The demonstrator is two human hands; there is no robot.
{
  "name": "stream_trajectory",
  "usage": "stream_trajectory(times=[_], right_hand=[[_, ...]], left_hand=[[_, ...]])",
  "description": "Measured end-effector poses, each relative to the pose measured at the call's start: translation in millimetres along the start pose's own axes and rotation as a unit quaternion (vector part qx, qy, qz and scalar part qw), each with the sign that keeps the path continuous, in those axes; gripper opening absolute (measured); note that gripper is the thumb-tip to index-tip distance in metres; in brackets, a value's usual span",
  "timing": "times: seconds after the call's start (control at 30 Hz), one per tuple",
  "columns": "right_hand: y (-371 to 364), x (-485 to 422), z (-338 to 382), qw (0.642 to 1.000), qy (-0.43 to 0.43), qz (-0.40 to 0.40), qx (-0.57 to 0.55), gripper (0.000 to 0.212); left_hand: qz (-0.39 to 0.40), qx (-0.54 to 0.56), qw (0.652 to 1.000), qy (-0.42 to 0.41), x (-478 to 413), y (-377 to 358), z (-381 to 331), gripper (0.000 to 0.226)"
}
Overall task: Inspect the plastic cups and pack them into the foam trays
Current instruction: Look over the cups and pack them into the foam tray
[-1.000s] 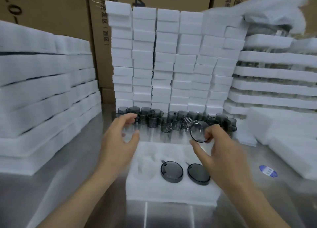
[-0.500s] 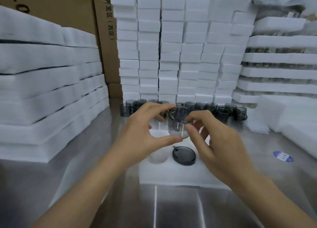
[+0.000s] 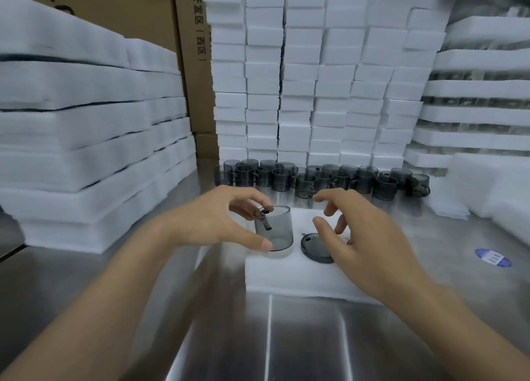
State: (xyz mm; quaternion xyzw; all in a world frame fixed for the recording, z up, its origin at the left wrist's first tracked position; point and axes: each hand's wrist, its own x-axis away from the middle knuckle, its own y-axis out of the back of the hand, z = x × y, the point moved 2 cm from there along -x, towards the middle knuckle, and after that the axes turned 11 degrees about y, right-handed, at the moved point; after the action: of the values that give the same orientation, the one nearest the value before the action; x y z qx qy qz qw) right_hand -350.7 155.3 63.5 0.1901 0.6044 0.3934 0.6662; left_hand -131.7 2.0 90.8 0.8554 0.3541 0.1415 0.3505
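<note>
A smoky grey plastic cup (image 3: 276,228) stands partly sunk in the left hole of the white foam tray (image 3: 289,271). My left hand (image 3: 218,218) pinches it between thumb and fingers at its handle side. Beside it a second grey cup (image 3: 314,248) sits seated in the tray, only its round dark face showing. My right hand (image 3: 364,237) hovers just over that cup with spread, relaxed fingers and holds nothing. A row of several more grey cups (image 3: 324,178) stands behind the tray on the steel table.
Tall stacks of small white foam blocks (image 3: 312,74) rise behind the cups. Wide foam sheets (image 3: 86,140) are piled at left, filled trays (image 3: 476,94) at right. Cardboard boxes (image 3: 189,53) stand at the back. A blue oval sticker (image 3: 492,256) lies on the table.
The cup, held up by both hands, has come down into the tray's left hole. My right hand let go of it and moved right.
</note>
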Motion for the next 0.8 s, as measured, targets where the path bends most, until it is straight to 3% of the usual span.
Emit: stream_trajectory(times=[0.3,0.53,0.8], right_hand=[[-2.7,-0.6,0.6,1.0,-0.007,0.007,0.01,0.027],[-3.1,-1.5,0.2,1.0,-0.009,0.008,0.018,0.023],[-4.2,-1.3,-1.1,0.999,-0.007,0.02,0.027,0.022]], left_hand=[[0.012,-0.023,0.999,0.018,2.7,-6.0,-3.9,0.062],[0.018,-0.005,0.999,0.034,2.6,-5.4,-3.2,0.042],[0.022,-0.051,0.998,0.036,1.0,-8.6,-2.9,0.059]])
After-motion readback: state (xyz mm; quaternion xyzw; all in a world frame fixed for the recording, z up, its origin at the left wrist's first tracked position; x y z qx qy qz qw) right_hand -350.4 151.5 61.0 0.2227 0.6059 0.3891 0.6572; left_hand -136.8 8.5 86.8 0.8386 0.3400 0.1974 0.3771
